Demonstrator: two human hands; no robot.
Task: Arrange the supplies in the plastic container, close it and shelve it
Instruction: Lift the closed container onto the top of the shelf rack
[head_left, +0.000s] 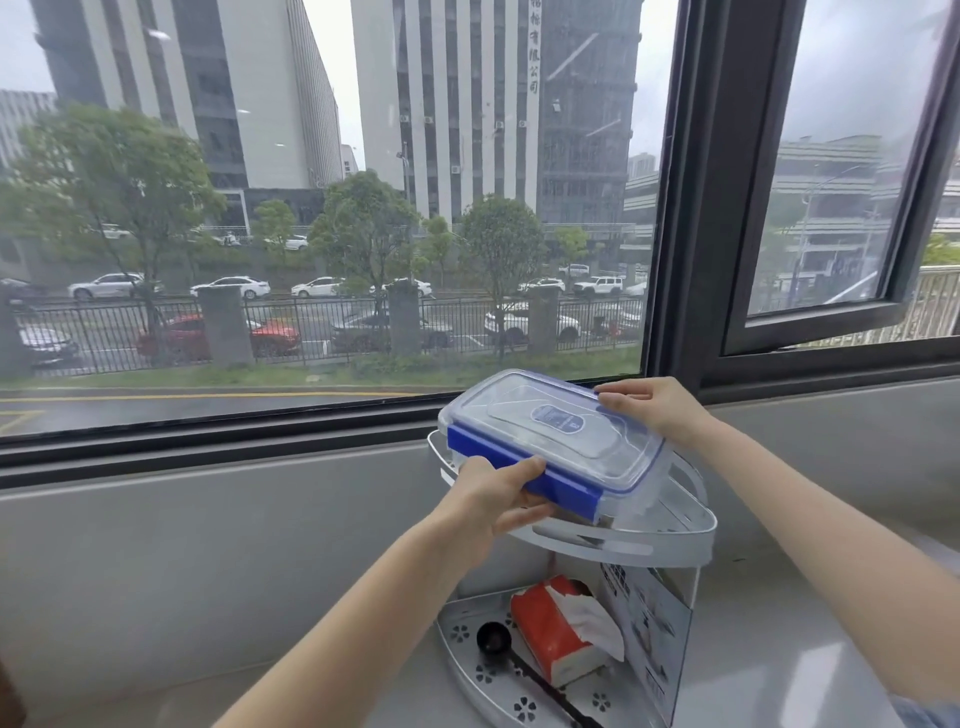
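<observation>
A clear plastic container (558, 431) with a transparent lid and blue side clips sits tilted over the top tier of a white corner shelf (675, 540). The lid is on. My left hand (498, 496) grips its near long side at the blue clip. My right hand (649, 405) holds the far right edge of the lid. I cannot tell whether the container rests on the tier or hangs just above it. Its contents do not show.
The shelf's lower tier (467, 644) holds an orange tissue pack (561, 629), a black scoop (493, 639) and a printed card (649, 623). The shelf stands on a grey windowsill (208, 545) below a large window (311, 208); a hinged pane (841, 182) is at the right.
</observation>
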